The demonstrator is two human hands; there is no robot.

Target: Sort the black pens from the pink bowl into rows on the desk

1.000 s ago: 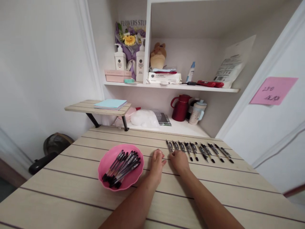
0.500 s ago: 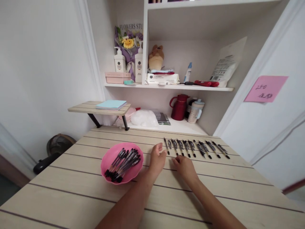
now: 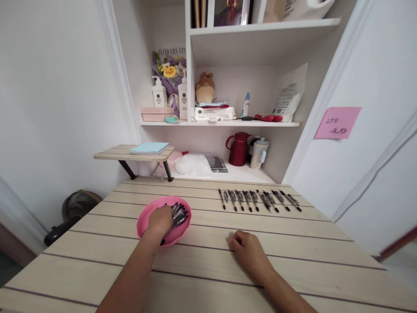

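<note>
A pink scalloped bowl (image 3: 142,219) stands on the left of the desk with several black-capped pens (image 3: 179,214) in it. My left hand (image 3: 160,220) reaches down into this bowl over the pens; its fingertips are hidden, so a grip does not show. To the right, a row of pens and pen caps (image 3: 239,201) lies across the desk, most of them slanting side by side. My right hand (image 3: 246,243) rests on the planks nearer to me than the row, its fingers curled in with no object showing in them.
A small raised stand (image 3: 114,153) with a stack of coloured paper (image 3: 149,148) is behind the bowl. Against the back are a white plastic bag (image 3: 193,165), a red jug (image 3: 238,149) and a lidded cup (image 3: 259,153). Shelves (image 3: 260,124) rise above the desk.
My left hand has moved left from beside the pen row into the bowl. My right hand has drawn back from the row toward me. The camera view has tilted slightly up.
</note>
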